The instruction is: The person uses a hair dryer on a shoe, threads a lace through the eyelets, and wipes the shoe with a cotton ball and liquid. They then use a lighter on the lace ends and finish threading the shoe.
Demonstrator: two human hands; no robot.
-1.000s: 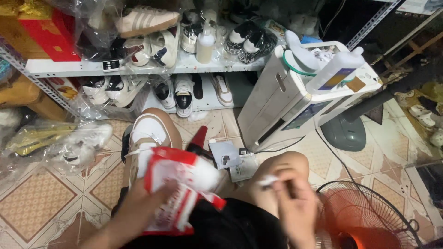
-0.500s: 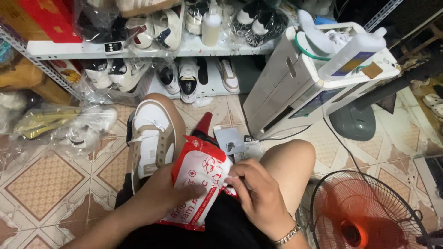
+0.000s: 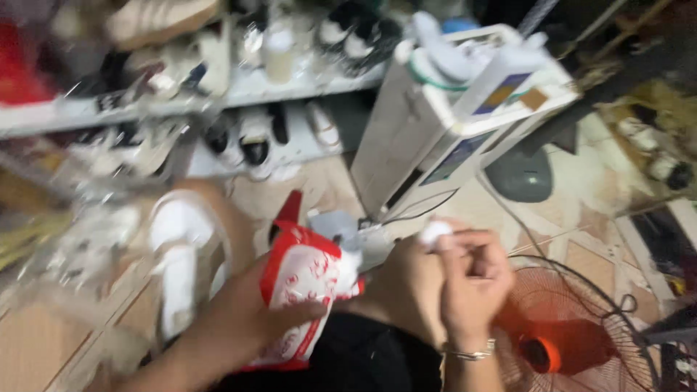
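Note:
My left hand [image 3: 250, 319] grips a red and white plastic packet [image 3: 301, 290] held over my lap. My right hand [image 3: 472, 279] is raised beside my bare knee [image 3: 399, 287], its fingertips pinched on a small white wad [image 3: 435, 232] just pulled clear of the packet's open top. A bracelet sits on that wrist. A white and tan sneaker [image 3: 178, 254] lies on the tiled floor just left of the packet. The picture is blurred by motion.
A tilted white appliance [image 3: 443, 123] stands ahead on the floor. A metal shelf [image 3: 239, 91] with several shoes and a bottle runs along the back. An orange floor fan [image 3: 573, 327] with a wire cage sits at lower right. Plastic-bagged items [image 3: 65, 247] pile at left.
My right hand has left the packet's opening and lifted up and right with a white wad. The view has swung, and my left hand keeps its grip on the packet.

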